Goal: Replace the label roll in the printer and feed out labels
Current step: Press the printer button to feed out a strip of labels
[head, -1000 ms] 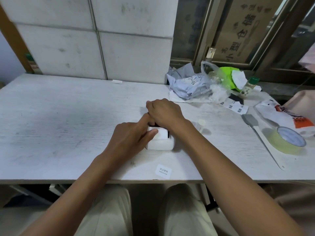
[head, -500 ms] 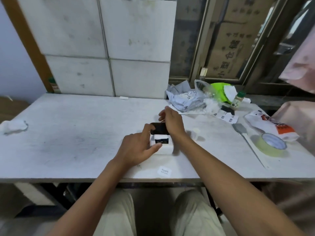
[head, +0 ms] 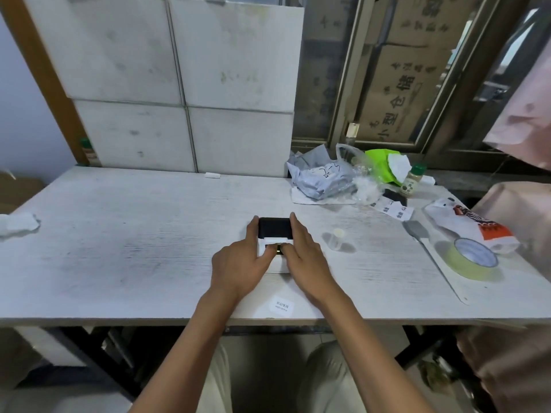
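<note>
My left hand point(head: 241, 263) and right hand point(head: 307, 257) clasp the small white label printer point(head: 272, 248) near the table's point(head: 119, 239) near edge, black lid point(head: 274, 228) raised, thumbs reaching into the open bay; next, seemingly, lifting out the roll.

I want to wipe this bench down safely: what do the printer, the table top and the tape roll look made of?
Printer: apparently smooth matt white plastic, with a dark, slightly glossy lid raised.
Table top: likely wood board with a whitewashed, streaky grain finish, scuffed grey.
Tape roll: pale yellow-green, matt, perhaps paper masking tape; core material unclear.
</note>
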